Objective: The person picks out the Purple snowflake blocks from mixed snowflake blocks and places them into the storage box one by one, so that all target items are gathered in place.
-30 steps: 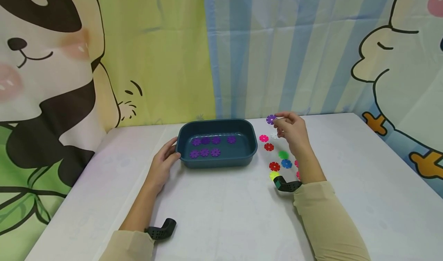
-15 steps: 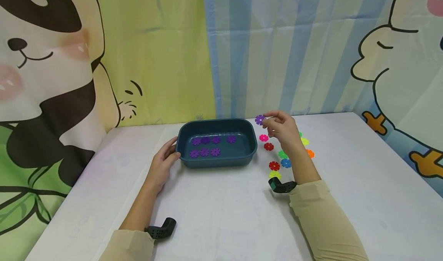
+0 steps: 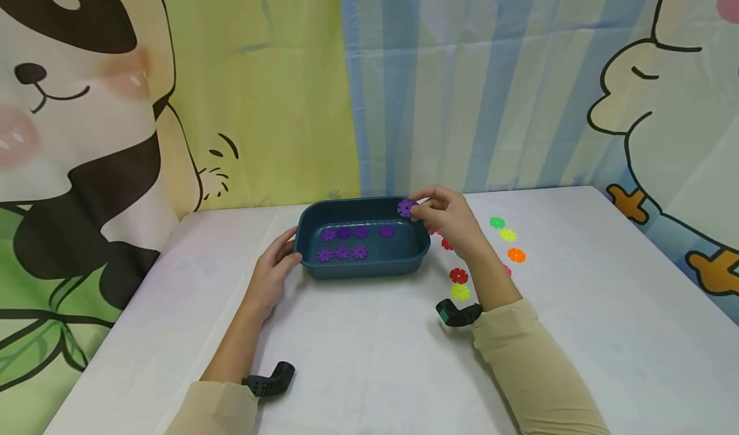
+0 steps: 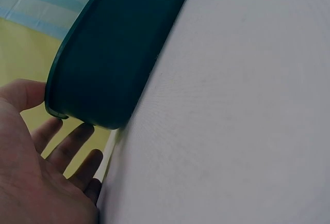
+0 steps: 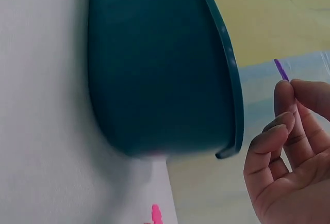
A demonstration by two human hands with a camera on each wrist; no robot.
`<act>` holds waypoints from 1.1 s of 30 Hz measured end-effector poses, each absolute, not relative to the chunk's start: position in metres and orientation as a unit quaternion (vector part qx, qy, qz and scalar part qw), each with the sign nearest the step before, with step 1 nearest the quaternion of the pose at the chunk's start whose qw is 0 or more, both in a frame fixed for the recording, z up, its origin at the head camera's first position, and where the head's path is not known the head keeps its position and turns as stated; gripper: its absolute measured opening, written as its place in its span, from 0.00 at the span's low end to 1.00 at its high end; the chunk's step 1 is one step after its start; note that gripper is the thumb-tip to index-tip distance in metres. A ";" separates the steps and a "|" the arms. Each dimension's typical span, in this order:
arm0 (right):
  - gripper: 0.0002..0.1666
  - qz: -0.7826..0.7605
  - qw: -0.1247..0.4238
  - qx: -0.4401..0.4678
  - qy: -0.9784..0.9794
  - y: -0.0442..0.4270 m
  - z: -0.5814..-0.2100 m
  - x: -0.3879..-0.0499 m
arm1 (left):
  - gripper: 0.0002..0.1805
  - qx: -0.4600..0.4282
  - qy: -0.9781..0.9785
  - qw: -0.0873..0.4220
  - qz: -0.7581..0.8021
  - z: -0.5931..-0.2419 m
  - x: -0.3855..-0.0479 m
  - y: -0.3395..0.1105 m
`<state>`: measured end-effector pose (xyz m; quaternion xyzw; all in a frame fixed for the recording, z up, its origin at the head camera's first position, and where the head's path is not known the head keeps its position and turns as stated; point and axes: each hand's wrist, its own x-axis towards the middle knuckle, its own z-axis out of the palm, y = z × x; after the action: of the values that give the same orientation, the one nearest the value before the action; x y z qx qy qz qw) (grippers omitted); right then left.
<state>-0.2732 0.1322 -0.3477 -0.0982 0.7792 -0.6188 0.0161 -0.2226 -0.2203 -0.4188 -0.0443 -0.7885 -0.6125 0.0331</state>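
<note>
My right hand (image 3: 451,222) pinches a purple flower-shaped plastic disc (image 3: 405,208) between thumb and index finger, above the far right corner of a dark teal basin (image 3: 364,270). In the right wrist view the disc (image 5: 281,69) is seen edge-on, clear of the rim. Several purple discs (image 3: 360,253) lie flat on the basin floor in two rough rows. At the basin's left end, my left hand (image 3: 270,274) holds the rim between thumb and fingers. The left wrist view shows the thumb at the rim and fingertips at the end wall.
Right of the basin, loose discs lie on the white table (image 3: 358,351): a red disc (image 3: 458,276), a yellow disc (image 3: 460,292), an orange disc (image 3: 516,255) and a green disc (image 3: 497,222). My right forearm hides others. A printed curtain (image 3: 277,88) hangs behind the table.
My right hand has moved left with the purple disc, from beyond the loose discs to over the basin's far right corner. The left hand and basin have stayed in place.
</note>
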 end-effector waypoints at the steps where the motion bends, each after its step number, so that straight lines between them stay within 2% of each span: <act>1: 0.17 -0.620 0.023 -0.103 0.778 0.130 -0.347 -0.273 | 0.30 -0.044 -0.789 0.033 -0.612 -0.419 -0.223 -0.220; 13: 0.15 -0.584 0.096 -0.128 0.796 0.105 -0.347 -0.276 | 0.30 -0.039 -0.793 0.035 -0.608 -0.421 -0.222 -0.221; 21: 0.12 -0.468 0.142 -0.178 0.854 0.090 -0.346 -0.293 | 0.30 -0.040 -0.792 0.034 -0.609 -0.418 -0.222 -0.220; 27: 0.14 -0.400 0.170 -0.196 0.879 0.082 -0.349 -0.304 | 0.30 -0.039 -0.790 0.030 -0.611 -0.419 -0.223 -0.219; 33: 0.12 -0.336 0.224 -0.211 0.890 0.077 -0.345 -0.310 | 0.30 -0.039 -0.789 0.033 -0.612 -0.419 -0.223 -0.219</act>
<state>-0.3096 0.0766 -0.3450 -0.2113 0.8902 -0.3357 0.2240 -0.2229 -0.2186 -0.4186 -0.0391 -0.7891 -0.6121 0.0333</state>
